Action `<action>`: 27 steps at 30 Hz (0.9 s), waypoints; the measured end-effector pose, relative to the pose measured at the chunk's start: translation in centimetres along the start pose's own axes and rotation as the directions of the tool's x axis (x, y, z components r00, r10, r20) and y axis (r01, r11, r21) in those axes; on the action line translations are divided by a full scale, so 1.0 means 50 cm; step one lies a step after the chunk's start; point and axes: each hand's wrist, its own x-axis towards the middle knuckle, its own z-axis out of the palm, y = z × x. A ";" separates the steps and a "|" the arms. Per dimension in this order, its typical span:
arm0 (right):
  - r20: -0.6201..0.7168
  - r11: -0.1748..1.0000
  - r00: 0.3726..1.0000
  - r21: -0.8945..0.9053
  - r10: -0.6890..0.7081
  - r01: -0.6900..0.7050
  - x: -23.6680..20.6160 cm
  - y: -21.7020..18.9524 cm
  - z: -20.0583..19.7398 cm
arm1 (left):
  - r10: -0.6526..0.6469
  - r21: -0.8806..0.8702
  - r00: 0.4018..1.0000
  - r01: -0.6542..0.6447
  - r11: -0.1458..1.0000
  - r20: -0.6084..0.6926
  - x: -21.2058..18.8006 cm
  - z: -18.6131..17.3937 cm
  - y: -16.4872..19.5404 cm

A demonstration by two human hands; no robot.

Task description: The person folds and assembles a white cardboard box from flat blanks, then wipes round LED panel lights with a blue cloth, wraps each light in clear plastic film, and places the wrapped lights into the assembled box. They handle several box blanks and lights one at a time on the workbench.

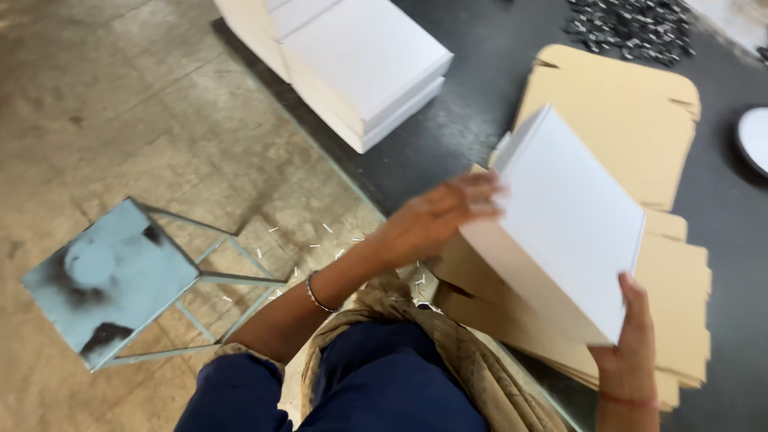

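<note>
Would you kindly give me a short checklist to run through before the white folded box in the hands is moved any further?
1. Left hand on the white folded cardboard box: ok, fingers lie on its left edge.
2. Right hand supports the box: ok, gripping the lower corner.
3. Box clear of the stack of flat brown cardboard blanks: cannot tell, it is tilted above them.
4. Pile of finished white boxes has a free top: ok.
5. Light blue metal stool out of the way: ok, on the floor at the left.
6. Box fully folded: cannot tell.
</note>
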 end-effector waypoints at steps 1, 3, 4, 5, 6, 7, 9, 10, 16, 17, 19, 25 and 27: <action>0.014 1.000 0.999 -0.004 -0.030 0.030 0.016 0.001 0.053 | -0.001 0.104 0.997 0.009 0.995 -0.074 -0.008 -0.034 -0.023; 0.637 0.308 0.541 -0.448 -0.549 0.840 0.039 0.003 0.162 | -0.184 0.056 0.967 0.197 0.979 -0.177 -0.031 -0.110 -0.077; 0.426 0.774 0.784 -0.249 -0.452 0.582 0.081 0.000 0.232 | -0.205 0.020 0.921 0.224 0.974 -0.331 -0.050 -0.140 -0.090; 0.282 0.982 0.941 0.082 -0.186 0.169 0.130 -0.004 0.310 | -0.220 -0.018 0.851 0.241 0.970 -0.476 -0.069 -0.170 -0.103; 0.339 0.975 0.915 0.111 -0.217 0.190 0.164 0.001 0.374 | -0.283 -0.062 0.798 0.297 0.953 -0.532 -0.086 -0.193 -0.119; 0.393 0.968 0.886 0.141 -0.247 0.207 0.195 0.010 0.432 | -0.345 -0.111 0.737 0.348 0.931 -0.581 -0.104 -0.212 -0.134; 0.446 0.974 0.868 0.155 -0.217 0.164 0.261 0.038 0.539 | -0.419 -0.169 0.646 0.413 0.895 -0.639 -0.140 -0.241 -0.167; 0.425 0.978 0.883 0.143 -0.198 0.151 0.292 0.057 0.591 | -0.435 -0.176 0.619 0.435 0.883 -0.654 -0.159 -0.250 -0.182; 0.319 0.950 0.947 -0.287 -0.022 0.119 0.379 0.175 0.733 | -0.654 -0.335 0.519 0.581 0.742 -0.550 -0.209 -0.246 -0.294; 0.342 0.949 0.938 -0.278 -0.046 0.148 0.387 0.184 0.741 | -0.679 -0.355 0.512 0.593 0.723 -0.526 -0.205 -0.237 -0.308; 0.262 0.940 0.964 -0.320 -0.035 0.121 0.399 0.199 0.754 | -0.617 -0.281 0.622 0.558 0.781 -0.482 -0.190 -0.218 -0.331; 0.293 0.866 0.954 -0.462 -0.056 0.193 0.420 0.206 0.813 | -0.622 -0.107 0.684 0.636 0.764 -0.381 -0.103 -0.160 -0.381; 0.337 0.843 0.941 -0.498 -0.027 0.202 0.422 0.195 0.827 | -0.569 -0.059 0.691 0.612 0.789 -0.446 -0.089 -0.152 -0.397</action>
